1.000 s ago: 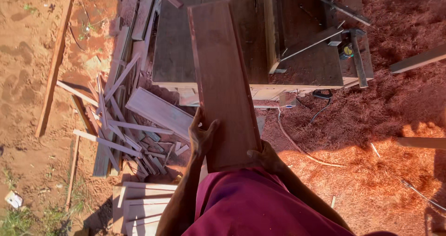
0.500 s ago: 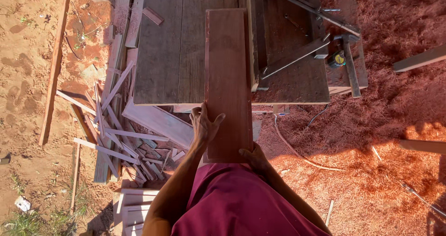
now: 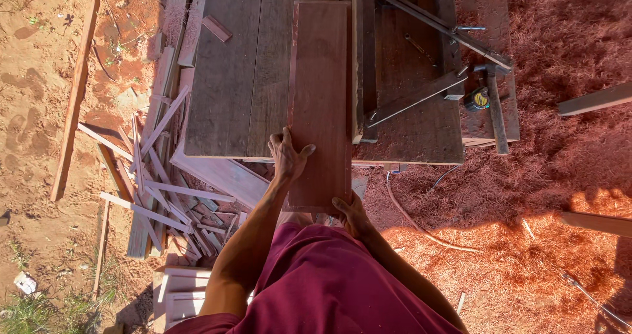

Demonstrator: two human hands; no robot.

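Hard, low sunlight, warm cast. Sawdust ground [image 3: 566, 196] glows orange-red along the right edge; long dark shadows cross it bottom right. Workbench [image 3: 263, 77] top evenly lit, no glare. Image sharp throughout, no motion blur. Slight wide-angle stretch toward the corners.

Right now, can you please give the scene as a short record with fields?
Left hand: flat on top of the long reddish wooden board.
Right hand: grip on the board's near end.
Board: lies lengthwise on the grey plank workbench, near end overhanging.
Beside board: upright wooden fence.
Ground left: pile of thin wooden offcuts.
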